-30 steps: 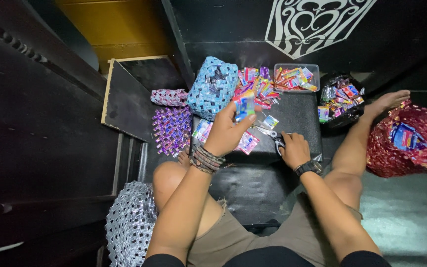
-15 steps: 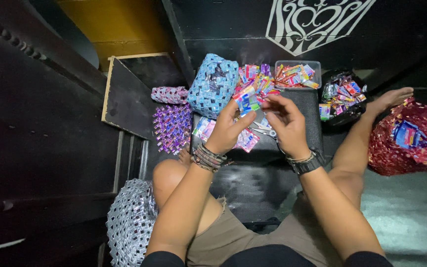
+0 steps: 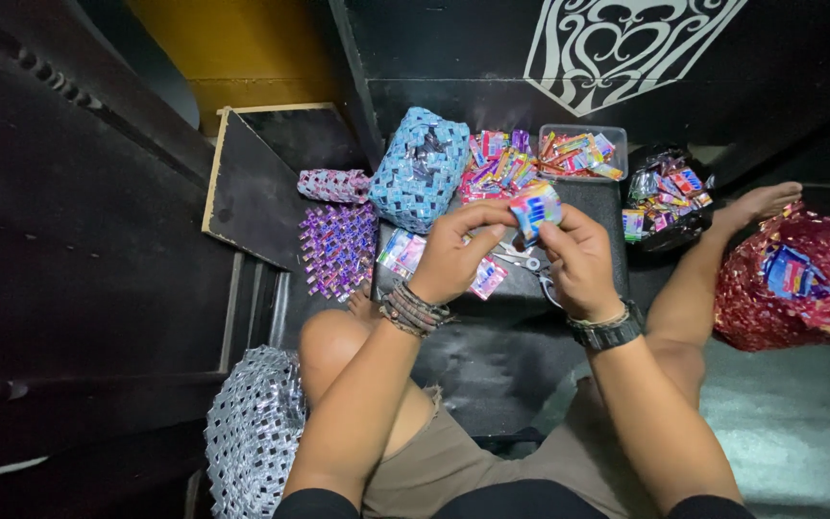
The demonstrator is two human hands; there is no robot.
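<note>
Both my hands now meet over the low black table [image 3: 492,317]: left hand [image 3: 453,255] and right hand [image 3: 578,259] pinched together on 1 folded foil wrapper [image 3: 536,207], held above the table's far edge. 1 second ago my right hand lay flat on the table by the scissors [image 3: 521,259]; it has come up to join, so folding work, probably, is underway. Blue woven pouch [image 3: 420,168] sits at the far-left corner, clear tub of wrappers [image 3: 583,152] at the far edge.
</note>
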